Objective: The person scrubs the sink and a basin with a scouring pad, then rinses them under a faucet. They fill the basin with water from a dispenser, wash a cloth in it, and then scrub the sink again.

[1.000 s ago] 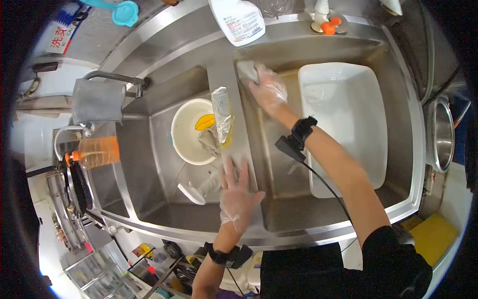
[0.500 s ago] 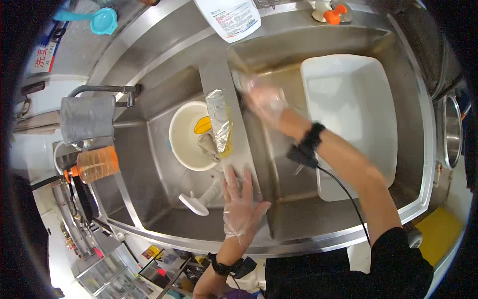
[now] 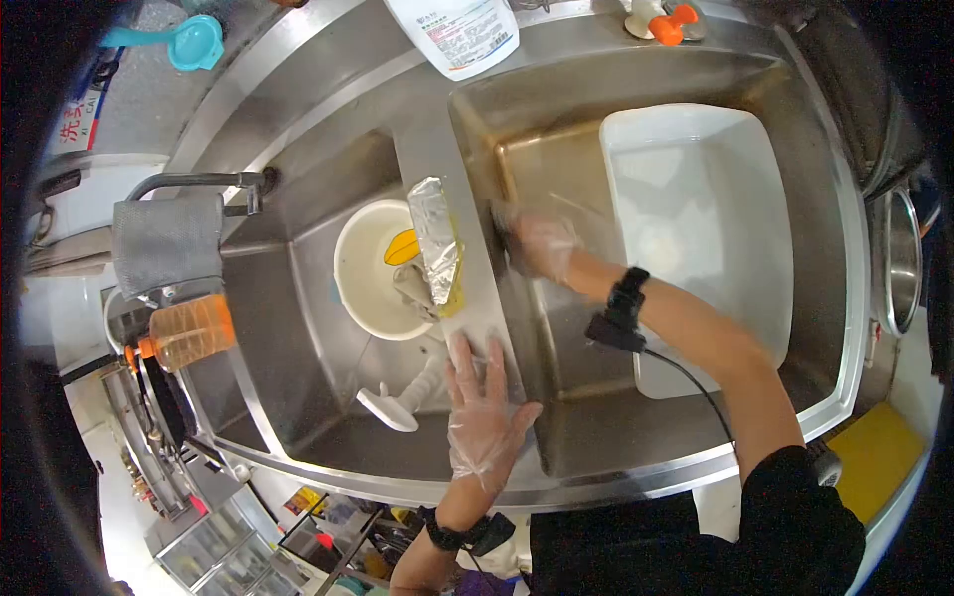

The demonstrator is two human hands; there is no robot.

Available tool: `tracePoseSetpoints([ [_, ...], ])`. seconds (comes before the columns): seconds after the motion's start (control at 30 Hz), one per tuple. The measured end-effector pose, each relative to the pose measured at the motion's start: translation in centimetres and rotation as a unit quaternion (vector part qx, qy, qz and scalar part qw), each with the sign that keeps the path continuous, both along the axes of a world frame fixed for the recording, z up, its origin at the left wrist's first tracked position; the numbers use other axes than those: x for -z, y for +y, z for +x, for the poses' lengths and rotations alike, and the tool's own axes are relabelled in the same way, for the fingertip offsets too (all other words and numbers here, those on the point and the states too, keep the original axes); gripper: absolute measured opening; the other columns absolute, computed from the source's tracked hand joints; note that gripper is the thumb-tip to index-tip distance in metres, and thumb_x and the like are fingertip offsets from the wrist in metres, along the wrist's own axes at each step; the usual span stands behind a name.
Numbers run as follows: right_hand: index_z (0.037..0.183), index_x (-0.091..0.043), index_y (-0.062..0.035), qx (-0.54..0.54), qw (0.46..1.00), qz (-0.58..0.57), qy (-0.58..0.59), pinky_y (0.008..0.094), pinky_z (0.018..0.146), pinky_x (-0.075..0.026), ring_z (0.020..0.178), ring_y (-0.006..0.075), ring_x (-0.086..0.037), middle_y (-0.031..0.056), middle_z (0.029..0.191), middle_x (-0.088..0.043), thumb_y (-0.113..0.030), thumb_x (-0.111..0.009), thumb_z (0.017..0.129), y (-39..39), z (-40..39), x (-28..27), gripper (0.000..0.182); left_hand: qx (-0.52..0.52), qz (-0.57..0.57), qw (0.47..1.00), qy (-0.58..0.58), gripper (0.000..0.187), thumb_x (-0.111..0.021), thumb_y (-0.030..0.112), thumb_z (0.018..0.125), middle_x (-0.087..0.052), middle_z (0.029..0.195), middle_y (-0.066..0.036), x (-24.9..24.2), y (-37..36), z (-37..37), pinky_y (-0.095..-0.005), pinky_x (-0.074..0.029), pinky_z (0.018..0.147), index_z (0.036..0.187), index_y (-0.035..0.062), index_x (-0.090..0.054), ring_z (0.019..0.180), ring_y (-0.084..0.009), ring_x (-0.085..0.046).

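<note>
My left hand (image 3: pixel 481 432), in a clear plastic glove, rests with its fingers spread on the steel divider (image 3: pixel 467 248) between the two sink basins. Inside the right basin (image 3: pixel 576 358), my gloved right hand (image 3: pixel 544 244) presses against the divider's side wall. Its fingers are closed and blurred by motion, around something dark that I cannot make out. A foil-wrapped block (image 3: pixel 434 238) with a yellow edge lies on the divider, above my left fingertips. Left of it, in the left basin, stands a white bucket (image 3: pixel 350 288) with a grey cloth (image 3: pixel 410 288) and a yellow patch inside.
A large white tub (image 3: pixel 696 298) fills the right side of the right basin. A white plastic piece with a corrugated hose (image 3: pixel 397 405) lies in the left basin. A labelled white bottle (image 3: pixel 462 40) stands behind the divider. A faucet draped with a grey cloth (image 3: pixel 169 246) is at left.
My right hand has moved down along the divider's wall, toward me. My left hand stays in place on the divider. The view has shifted slightly.
</note>
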State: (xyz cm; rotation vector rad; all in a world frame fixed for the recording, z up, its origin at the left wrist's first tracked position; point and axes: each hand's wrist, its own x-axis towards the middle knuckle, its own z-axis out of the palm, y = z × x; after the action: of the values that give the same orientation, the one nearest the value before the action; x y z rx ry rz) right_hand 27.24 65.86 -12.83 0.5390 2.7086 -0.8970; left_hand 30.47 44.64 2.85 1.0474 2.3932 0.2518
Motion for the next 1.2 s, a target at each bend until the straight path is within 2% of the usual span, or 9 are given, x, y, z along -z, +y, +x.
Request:
tracePoseSetpoints([
  [0.23, 0.094, -0.064, -0.0105, 0.283, 0.957, 0.035, 0.051, 0.0401, 0.069, -0.052, 0.082, 0.0303, -0.063, 0.0123, 0.093, -0.064, -0.016, -0.047, 0.087, 6.5, -6.6, 4.4, 0.02, -0.022, 0.002, 0.999, -0.04, 0.09, -0.073, 0.024, 0.068, -0.01, 0.144, -0.029, -0.3, 0.1, -0.4, -0.0498, -0.025, 0.106, 0.141, 0.0117, -0.023, 0.127, -0.0519, -0.02],
  [0.4, 0.107, -0.059, -0.0163, 0.131, 0.98, 0.147, -0.002, 0.0422, 0.076, -0.051, 0.089, 0.0321, -0.062, 0.0119, 0.102, -0.063, -0.024, -0.046, 0.088, 7.7, -7.5, 7.8, 0.024, -0.02, -0.026, 0.999, -0.009, 0.095, -0.077, 0.026, 0.063, -0.009, 0.148, -0.021, 0.5, -0.3, -0.3, -0.0453, -0.034, 0.103, 0.141, 0.0177, -0.024, 0.131, -0.0486, -0.018],
  [0.53, 0.124, -0.049, -0.0237, 0.237, 0.971, -0.02, -0.015, 0.0424, 0.083, -0.048, 0.099, 0.0343, -0.058, 0.0123, 0.111, -0.06, -0.023, -0.043, 0.09, 5.2, -7.9, 11.1, 0.035, -0.002, 0.005, 1.0, -0.018, 0.096, -0.078, 0.025, 0.062, -0.01, 0.147, -0.022, 0.7, -1.1, -0.4, -0.0464, -0.033, 0.103, 0.141, 0.0167, -0.024, 0.13, -0.0493, -0.019],
  [0.67, 0.093, -0.063, -0.0089, -0.152, 0.918, 0.308, 0.197, 0.0374, 0.074, -0.05, 0.084, 0.0257, -0.061, 0.0113, 0.092, -0.065, -0.019, -0.058, 0.075, 3.1, -2.6, 15.9, 0.021, -0.005, -0.011, 1.0, -0.011, 0.097, -0.079, 0.025, 0.061, -0.01, 0.147, -0.024, 0.3, -0.4, -0.4, -0.0475, -0.032, 0.103, 0.14, 0.0142, -0.024, 0.13, -0.0501, -0.019],
  [0.73, 0.084, -0.065, -0.0058, -0.165, 0.935, 0.168, 0.263, 0.0382, 0.069, -0.051, 0.081, 0.0254, -0.06, 0.0122, 0.089, -0.064, -0.017, -0.06, 0.073, -1.2, 5.7, 25.7, 0.016, -0.009, -0.025, 1.0, -0.009, 0.097, -0.078, 0.026, 0.062, -0.01, 0.146, -0.024, 0.3, -0.4, -0.2, -0.0477, -0.032, 0.103, 0.141, 0.0135, -0.024, 0.129, -0.0503, -0.019],
  [0.93, 0.088, -0.064, -0.0038, -0.378, 0.782, 0.488, 0.09, 0.0382, 0.069, -0.051, 0.082, 0.0266, -0.061, 0.0133, 0.088, -0.063, -0.013, -0.057, 0.074, -6.8, 9.0, 15.5, 0.018, 0.0, -0.02, 1.0, -0.021, 0.086, -0.073, 0.024, 0.07, -0.012, 0.143, -0.029, 0.2, -0.5, -0.3, -0.0516, -0.031, 0.102, 0.14, 0.0093, -0.025, 0.124, -0.0566, -0.021],
  [1.03, 0.088, -0.064, -0.0032, -0.177, 0.906, 0.222, 0.315, 0.037, 0.069, -0.051, 0.081, 0.026, -0.061, 0.0131, 0.088, -0.062, -0.012, -0.053, 0.078, -3.9, 2.8, 14.1, 0.017, 0.007, -0.019, 1.0, 0.009, 0.099, -0.078, 0.027, 0.061, -0.01, 0.147, -0.023, 0.8, -0.9, -0.2, -0.0474, -0.036, 0.1, 0.142, 0.0132, -0.022, 0.128, -0.0509, -0.021],
  [1.13, 0.088, -0.064, -0.0027, 0.063, 0.874, -0.074, 0.476, 0.0359, 0.069, -0.05, 0.08, 0.0254, -0.061, 0.0129, 0.088, -0.061, -0.01, -0.048, 0.081, -1.0, -1.1, 12.1, 0.018, -0.007, -0.014, 1.0, -0.019, 0.085, -0.073, 0.024, 0.069, -0.012, 0.144, -0.027, 0.5, -0.5, -0.3, -0.0502, -0.034, 0.101, 0.139, 0.01, -0.028, 0.123, -0.0564, -0.023],
  [1.2, 0.084, -0.063, -0.0038, -0.22, 0.893, 0.392, 0.029, 0.0341, 0.07, -0.049, 0.082, 0.0239, -0.06, 0.0089, 0.086, -0.06, -0.009, -0.046, 0.083, -0.9, -1.1, 10.0, 0.018, -0.008, 0.028, 1.0, -0.012, 0.086, -0.074, 0.023, 0.067, -0.013, 0.145, -0.025, 0.7, -0.8, -0.2, -0.0498, -0.034, 0.101, 0.139, 0.011, -0.028, 0.124, -0.0555, -0.024],
])
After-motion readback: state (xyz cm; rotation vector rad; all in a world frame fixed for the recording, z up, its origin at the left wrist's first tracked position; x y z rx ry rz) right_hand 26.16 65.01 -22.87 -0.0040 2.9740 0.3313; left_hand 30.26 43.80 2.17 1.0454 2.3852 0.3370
